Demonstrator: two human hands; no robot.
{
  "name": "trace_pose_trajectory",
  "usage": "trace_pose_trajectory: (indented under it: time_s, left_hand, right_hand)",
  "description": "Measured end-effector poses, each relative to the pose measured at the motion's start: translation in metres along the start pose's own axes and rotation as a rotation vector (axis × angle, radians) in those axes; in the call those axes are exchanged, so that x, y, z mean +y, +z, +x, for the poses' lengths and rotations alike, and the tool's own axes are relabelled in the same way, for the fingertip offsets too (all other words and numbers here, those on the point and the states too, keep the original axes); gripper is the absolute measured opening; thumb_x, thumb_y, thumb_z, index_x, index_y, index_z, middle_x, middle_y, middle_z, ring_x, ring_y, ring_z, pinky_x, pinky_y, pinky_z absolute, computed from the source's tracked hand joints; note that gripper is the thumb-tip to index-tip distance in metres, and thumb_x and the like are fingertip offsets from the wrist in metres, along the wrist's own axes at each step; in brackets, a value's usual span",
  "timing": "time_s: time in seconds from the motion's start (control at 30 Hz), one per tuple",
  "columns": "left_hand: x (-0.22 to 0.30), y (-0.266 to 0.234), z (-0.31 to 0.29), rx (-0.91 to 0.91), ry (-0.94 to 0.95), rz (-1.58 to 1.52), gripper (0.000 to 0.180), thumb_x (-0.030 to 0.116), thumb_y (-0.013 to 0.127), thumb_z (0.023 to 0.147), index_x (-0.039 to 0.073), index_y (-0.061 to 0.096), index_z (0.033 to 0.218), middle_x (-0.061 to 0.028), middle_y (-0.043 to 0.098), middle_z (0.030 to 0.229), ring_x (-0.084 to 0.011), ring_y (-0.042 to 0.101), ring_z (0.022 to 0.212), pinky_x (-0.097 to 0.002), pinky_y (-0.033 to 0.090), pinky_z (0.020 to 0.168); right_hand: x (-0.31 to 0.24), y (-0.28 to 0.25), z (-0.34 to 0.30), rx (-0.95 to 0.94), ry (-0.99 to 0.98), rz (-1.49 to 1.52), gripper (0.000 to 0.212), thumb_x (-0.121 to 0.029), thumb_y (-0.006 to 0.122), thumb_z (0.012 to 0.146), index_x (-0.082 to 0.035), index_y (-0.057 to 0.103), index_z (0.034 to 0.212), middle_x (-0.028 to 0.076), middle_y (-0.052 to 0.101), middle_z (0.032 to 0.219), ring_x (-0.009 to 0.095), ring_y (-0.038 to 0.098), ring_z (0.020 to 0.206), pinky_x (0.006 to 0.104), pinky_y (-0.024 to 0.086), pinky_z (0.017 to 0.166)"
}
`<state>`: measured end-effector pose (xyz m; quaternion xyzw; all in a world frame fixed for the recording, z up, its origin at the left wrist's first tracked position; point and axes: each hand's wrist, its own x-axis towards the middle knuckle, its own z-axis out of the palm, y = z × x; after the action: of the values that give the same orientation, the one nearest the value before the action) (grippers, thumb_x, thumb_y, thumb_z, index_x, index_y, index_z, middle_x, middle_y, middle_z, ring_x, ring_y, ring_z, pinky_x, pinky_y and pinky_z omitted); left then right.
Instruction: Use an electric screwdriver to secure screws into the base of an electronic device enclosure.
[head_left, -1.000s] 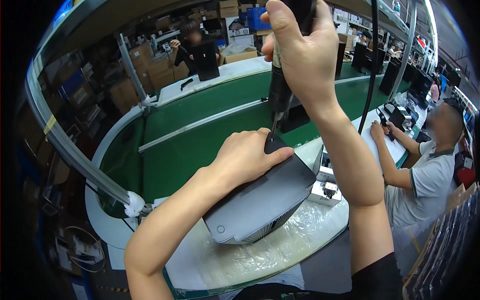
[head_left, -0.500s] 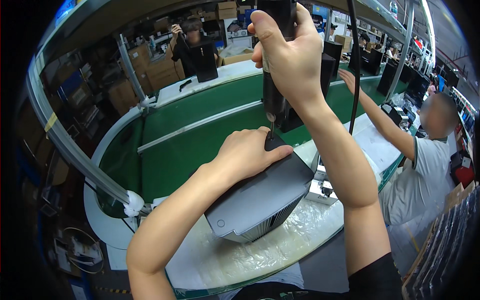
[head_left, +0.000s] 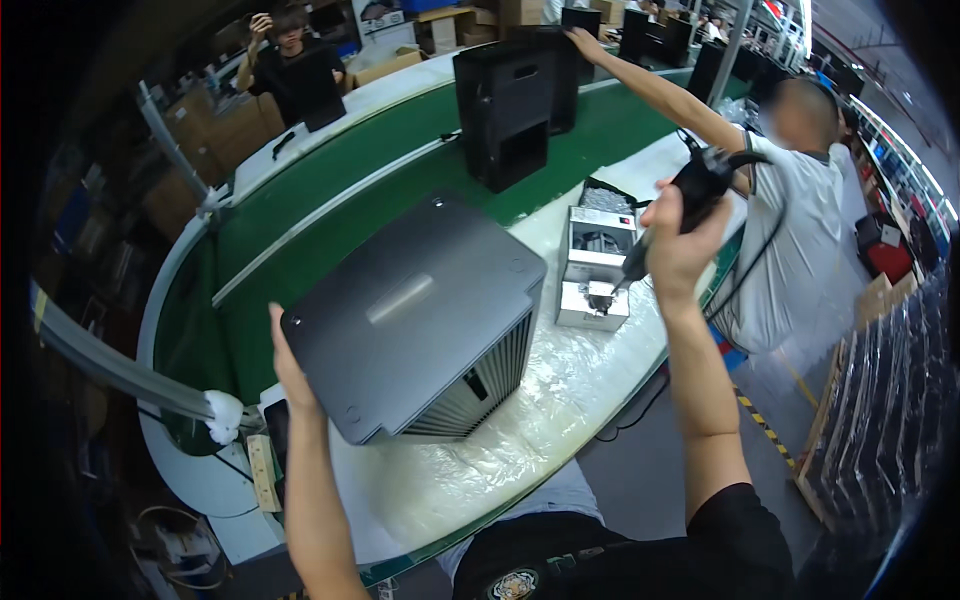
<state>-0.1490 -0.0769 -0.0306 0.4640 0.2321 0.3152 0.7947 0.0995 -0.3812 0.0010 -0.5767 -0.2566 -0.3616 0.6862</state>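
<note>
A dark grey computer case [head_left: 415,300] with a ribbed side stands on the plastic-covered worktop in front of me. My left hand [head_left: 292,368] lies along its left edge, fingers stretched out and touching its side. Off to the right, my right hand [head_left: 684,245] is wrapped round a black electric screwdriver [head_left: 703,185]. The tool points down and left, its tip [head_left: 619,288] over the small white box [head_left: 592,302] nearest me. Dark bits, too small to name, lie in that box. Behind it stand another white box [head_left: 598,238] and a tray with clear plastic bags [head_left: 605,198].
Beyond the worktop runs a green conveyor belt [head_left: 330,215] with black cases [head_left: 510,115] on it. A co-worker [head_left: 800,220] at the right reaches toward them. Across the belt stands another person [head_left: 290,65]. A metal post [head_left: 120,355] rises at the left; stacked sheets [head_left: 885,400] stand right.
The screwdriver has left the case top and moved right and down with my right hand. My left hand has slid from the far corner to the left edge. The case now sits turned.
</note>
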Motion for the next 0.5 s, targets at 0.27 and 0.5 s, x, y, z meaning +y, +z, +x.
trace_pose_trajectory:
  time_s: [0.27, 0.5]
  left_hand:
    - [-0.088, -0.037, 0.008, 0.229, 0.305, 0.094, 0.057, 0.043, 0.030, 0.106, 0.000, 0.066, 0.094, -0.0086, 0.066, 0.081, -0.0161, 0.060, 0.068, -0.0307, 0.050, 0.066]
    - [-0.055, -0.010, -0.005, 0.285, 0.490, 0.609, 0.059, 0.042, 0.032, 0.106, -0.001, 0.066, 0.082, -0.0115, 0.063, 0.068, -0.0208, 0.058, 0.060, -0.0376, 0.047, 0.063]
  right_hand:
    - [0.085, -0.011, -0.061, -0.075, 0.040, 0.010, 0.038, -0.002, 0.057, 0.095, -0.001, 0.036, 0.127, 0.009, 0.061, 0.101, 0.009, 0.056, 0.065, 0.0224, 0.051, 0.061]
    - [0.031, -0.022, -0.044, -0.179, 0.200, 0.053, 0.026, -0.008, 0.053, 0.098, -0.001, 0.041, 0.119, 0.010, 0.062, 0.102, 0.008, 0.055, 0.056, 0.0211, 0.044, 0.047]
